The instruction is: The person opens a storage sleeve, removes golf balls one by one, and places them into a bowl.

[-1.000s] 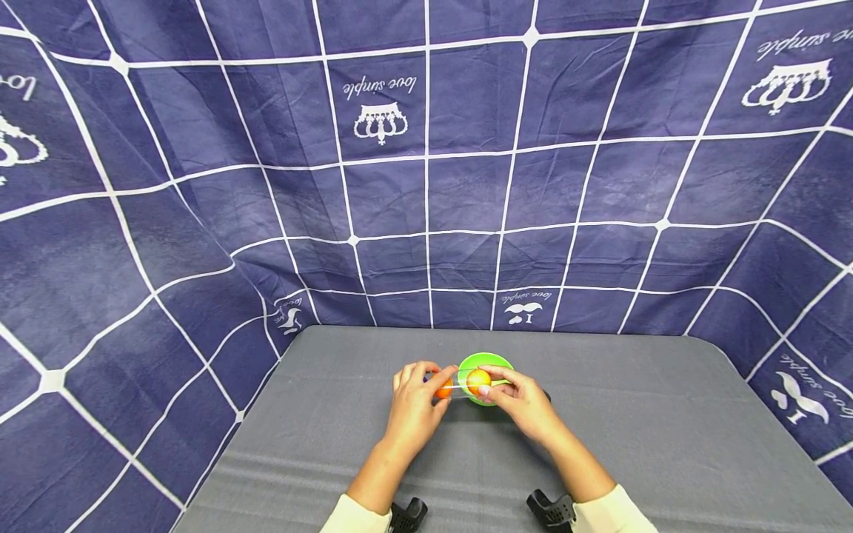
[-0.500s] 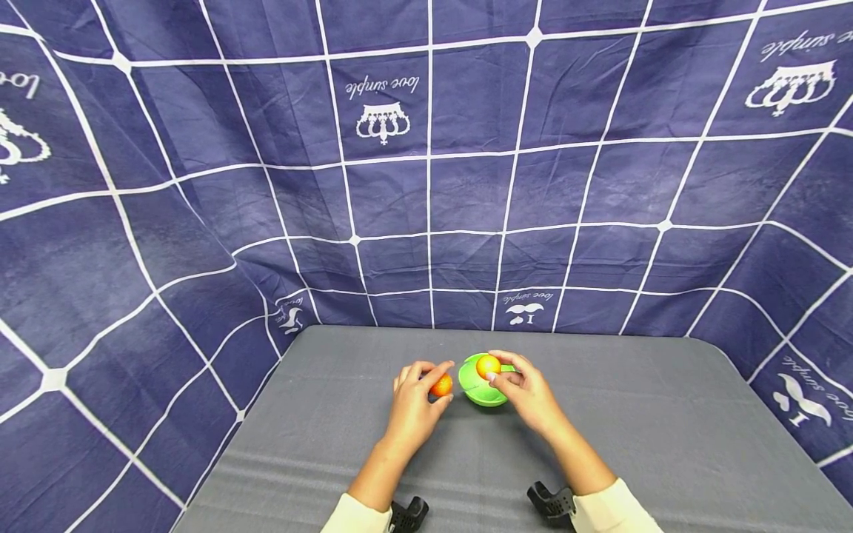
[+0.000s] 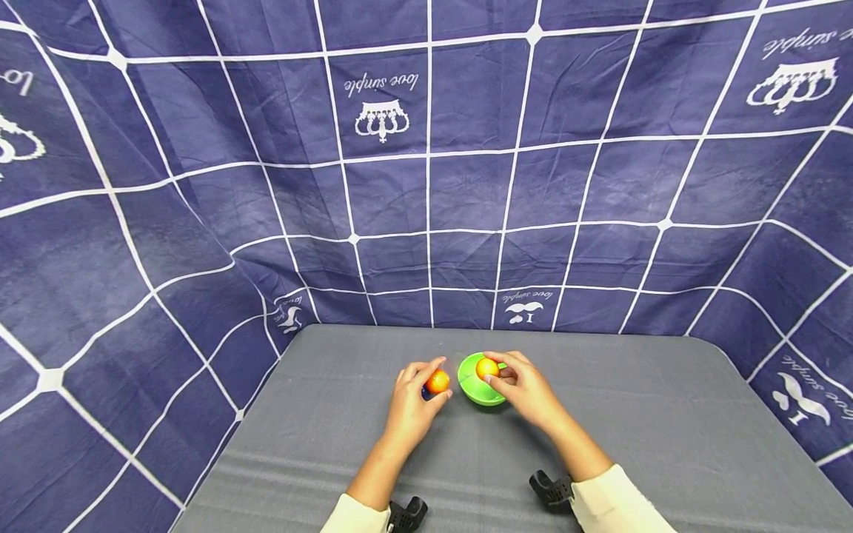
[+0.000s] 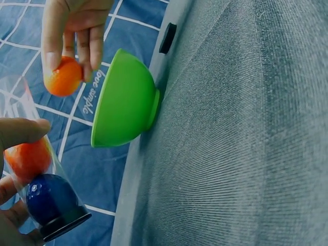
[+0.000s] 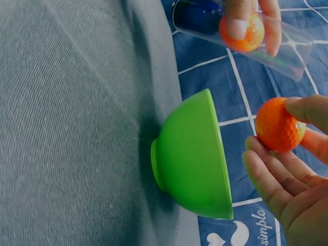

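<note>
My left hand (image 3: 408, 407) holds a clear tube (image 4: 19, 97) tilted, thumb on one side and fingers around the other. Inside it a dark blue ball (image 4: 48, 197) sits at the black base, with an orange golf ball (image 4: 29, 158) against it. The tube's far end is uncapped and points toward the bowl side. My right hand (image 3: 529, 392) pinches another orange golf ball (image 5: 279, 125) between thumb and fingers, its other fingers loosely extended. That ball is above the green bowl (image 5: 192, 156), which stands upright on the grey table, and overlaps its opening in the head view.
A small black disc (image 4: 167, 38) lies on the grey tabletop (image 3: 320, 444) beyond the bowl. Blue cloth (image 3: 386, 192) with white grid lines hangs behind and at both sides of the table.
My right hand has drawn its golf ball away from the tube, rightward and up over the bowl. The left hand has tipped the tube and shifted slightly left.
</note>
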Tool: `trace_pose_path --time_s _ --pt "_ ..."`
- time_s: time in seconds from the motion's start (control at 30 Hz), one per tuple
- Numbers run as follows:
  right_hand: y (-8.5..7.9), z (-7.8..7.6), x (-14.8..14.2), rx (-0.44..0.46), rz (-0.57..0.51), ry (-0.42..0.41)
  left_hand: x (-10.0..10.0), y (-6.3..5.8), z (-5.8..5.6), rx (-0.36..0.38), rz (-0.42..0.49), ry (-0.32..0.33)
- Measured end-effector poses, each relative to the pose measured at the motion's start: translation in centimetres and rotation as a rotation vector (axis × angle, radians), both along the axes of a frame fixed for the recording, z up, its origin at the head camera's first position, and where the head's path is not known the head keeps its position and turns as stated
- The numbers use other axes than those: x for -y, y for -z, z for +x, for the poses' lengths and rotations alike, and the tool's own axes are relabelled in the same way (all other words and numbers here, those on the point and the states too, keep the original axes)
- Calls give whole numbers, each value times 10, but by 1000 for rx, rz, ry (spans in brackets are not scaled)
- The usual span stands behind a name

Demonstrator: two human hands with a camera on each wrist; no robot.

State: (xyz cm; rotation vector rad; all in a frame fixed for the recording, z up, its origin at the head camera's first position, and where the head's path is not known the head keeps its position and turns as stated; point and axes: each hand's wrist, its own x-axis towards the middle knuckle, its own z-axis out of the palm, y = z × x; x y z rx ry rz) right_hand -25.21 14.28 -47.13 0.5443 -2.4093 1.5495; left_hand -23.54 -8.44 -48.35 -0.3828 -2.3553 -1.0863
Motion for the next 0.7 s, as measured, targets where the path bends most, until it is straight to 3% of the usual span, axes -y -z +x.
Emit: trace_pose_path --time_s 0.23,0.53,0.7 --pt "4 -5 0 -108 186 -6 1 2 -1 33 67 14" --pt "4 -9 1 -127 426 -23 1 4 -1 62 117 14" --pt "5 -11 2 -196 537 -37 1 5 -1 71 134 18"
